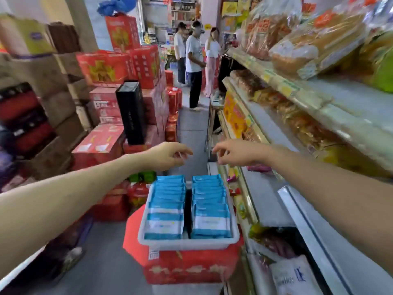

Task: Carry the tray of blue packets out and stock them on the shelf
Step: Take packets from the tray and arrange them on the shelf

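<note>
The left hand (168,155) reaches forward above the aisle, its fingers loosely curled and pointing down, with nothing held in them. The right hand (236,153) hangs level with it and just apart from it, its fingers likewise relaxed and bent downward, empty. Both bare forearms stretch out from the lower corners of the view.

Below and nearer than the two hands sits the white rectangular plastic tray (187,244), touched by neither hand. It holds the blue-and-white foil packets (168,209), stood on edge in two rows, one on the left and one on the right, with a dark gap between the rows. The tray rests on top of a red printed cardboard gift box (191,268) that stands on the grey floor.

Just to the right of the tray runs the pale metal shop shelf (297,201), several tiers high, with clear bags of orange-brown snacks (314,39) on the upper tiers. To the left of the aisle rise stacks of red cartons (102,69), and a tall black box (131,111) stands upright on them. At the far end of the aisle three people (194,60) stand close together.
</note>
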### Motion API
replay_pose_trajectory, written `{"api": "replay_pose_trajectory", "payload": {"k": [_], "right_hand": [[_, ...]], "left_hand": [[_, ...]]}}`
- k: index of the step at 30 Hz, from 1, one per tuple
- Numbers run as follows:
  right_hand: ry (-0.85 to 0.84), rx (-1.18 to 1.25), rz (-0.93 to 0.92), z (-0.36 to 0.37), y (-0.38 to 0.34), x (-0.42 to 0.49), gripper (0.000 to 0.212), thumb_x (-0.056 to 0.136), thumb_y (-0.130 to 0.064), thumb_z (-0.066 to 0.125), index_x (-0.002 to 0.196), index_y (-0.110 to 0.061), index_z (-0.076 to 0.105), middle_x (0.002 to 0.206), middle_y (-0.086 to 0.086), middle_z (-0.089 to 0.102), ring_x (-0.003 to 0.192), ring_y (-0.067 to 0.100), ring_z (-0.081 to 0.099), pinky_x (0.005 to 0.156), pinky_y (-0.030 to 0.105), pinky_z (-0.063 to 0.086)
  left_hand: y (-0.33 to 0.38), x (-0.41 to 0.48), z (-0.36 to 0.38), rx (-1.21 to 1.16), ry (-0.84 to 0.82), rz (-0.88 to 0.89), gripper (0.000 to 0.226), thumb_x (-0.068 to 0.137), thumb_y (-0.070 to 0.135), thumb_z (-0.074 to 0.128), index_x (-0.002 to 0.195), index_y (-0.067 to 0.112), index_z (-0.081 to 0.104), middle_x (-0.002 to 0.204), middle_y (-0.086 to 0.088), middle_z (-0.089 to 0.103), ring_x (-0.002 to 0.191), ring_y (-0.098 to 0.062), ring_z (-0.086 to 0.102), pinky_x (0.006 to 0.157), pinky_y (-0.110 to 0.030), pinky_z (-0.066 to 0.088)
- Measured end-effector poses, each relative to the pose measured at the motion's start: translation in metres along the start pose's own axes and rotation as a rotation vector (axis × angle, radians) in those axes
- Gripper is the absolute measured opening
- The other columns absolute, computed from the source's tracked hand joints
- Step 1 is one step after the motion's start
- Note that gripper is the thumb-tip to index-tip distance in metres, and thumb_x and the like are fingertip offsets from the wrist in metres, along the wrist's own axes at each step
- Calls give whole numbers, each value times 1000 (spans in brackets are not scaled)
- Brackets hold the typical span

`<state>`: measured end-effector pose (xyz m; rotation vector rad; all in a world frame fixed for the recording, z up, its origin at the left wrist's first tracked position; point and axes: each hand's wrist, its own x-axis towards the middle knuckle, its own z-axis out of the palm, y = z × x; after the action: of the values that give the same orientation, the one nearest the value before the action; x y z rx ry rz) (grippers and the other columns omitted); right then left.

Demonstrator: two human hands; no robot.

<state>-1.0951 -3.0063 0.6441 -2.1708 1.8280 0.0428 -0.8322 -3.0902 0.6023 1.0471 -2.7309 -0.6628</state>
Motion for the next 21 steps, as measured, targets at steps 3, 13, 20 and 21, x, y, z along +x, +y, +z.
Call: {"api": "replay_pose_trajectory", "payload": {"k": [3, 13, 20, 21], "right_hand": [[-142, 95, -13, 64, -1, 5, 36, 99, -31, 64, 134, -24, 62, 126, -3, 62, 110, 14, 61, 90, 28, 48], [-267, 109, 7, 181, 0, 6, 31, 99, -23, 60, 128, -31, 64, 126, -7, 50, 118, 16, 52, 97, 32, 41], [-151, 65, 22, 198, 7, 6, 27, 93, -22, 62, 114, -39, 65, 120, -11, 45, 116, 11, 43, 102, 38, 43], [-144, 68, 27, 200, 8, 6, 26, 93, -22, 62, 112, -40, 65, 117, -11, 45, 114, 11, 43, 99, 38, 43]], "left_hand": [[-29, -22, 52, 8, -121, -33, 39, 96, 13, 65, 134, 19, 64, 120, 4, 68, 105, -10, 63, 99, -31, 51], [-82, -71, 127, 38, -347, -88, 38, 97, 13, 61, 132, 28, 63, 136, 5, 57, 123, -13, 56, 107, -31, 44], [-93, -73, 138, 57, -389, -74, 26, 95, 18, 61, 113, 36, 69, 131, 8, 53, 123, -13, 52, 111, -38, 41], [-93, -72, 139, 61, -396, -65, 25, 95, 18, 62, 112, 35, 70, 129, 6, 53, 121, -14, 52, 110, -37, 41]]}}
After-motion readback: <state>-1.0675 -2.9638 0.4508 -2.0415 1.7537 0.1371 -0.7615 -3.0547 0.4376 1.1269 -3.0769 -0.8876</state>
